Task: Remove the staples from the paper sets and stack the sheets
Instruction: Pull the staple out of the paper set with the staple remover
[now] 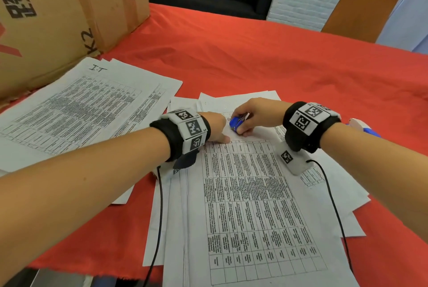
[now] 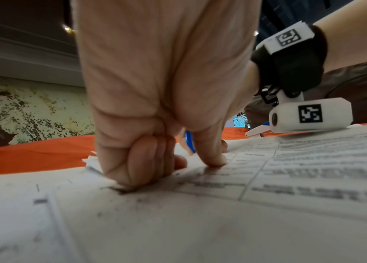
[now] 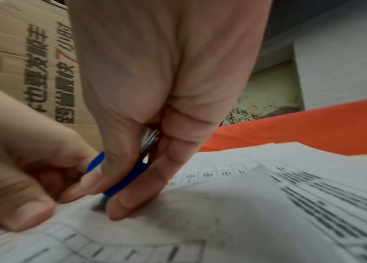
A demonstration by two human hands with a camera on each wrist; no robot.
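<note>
A stapled paper set (image 1: 250, 205) with printed tables lies on top of several loose sheets in front of me. At its top left corner my right hand (image 1: 243, 124) pinches a blue staple remover (image 1: 235, 122) between thumb and fingers, nose down on the paper. In the right wrist view the remover (image 3: 128, 179) touches the sheet (image 3: 245, 222). The staple itself is hidden. My left hand (image 1: 220, 133) sits just left of the tool, fingers curled, thumb (image 2: 211, 160) and knuckles pressing the paper (image 2: 200, 222) down. A stack of sheets (image 1: 81, 105) lies at the left.
A big cardboard box (image 1: 58, 8) stands at the back left, against the sheet stack. A white and blue stapler-like tool (image 1: 363, 125) lies behind my right wrist. Red cloth (image 1: 254, 54) covers the table. An orange chair (image 1: 361, 3) stands at the far right.
</note>
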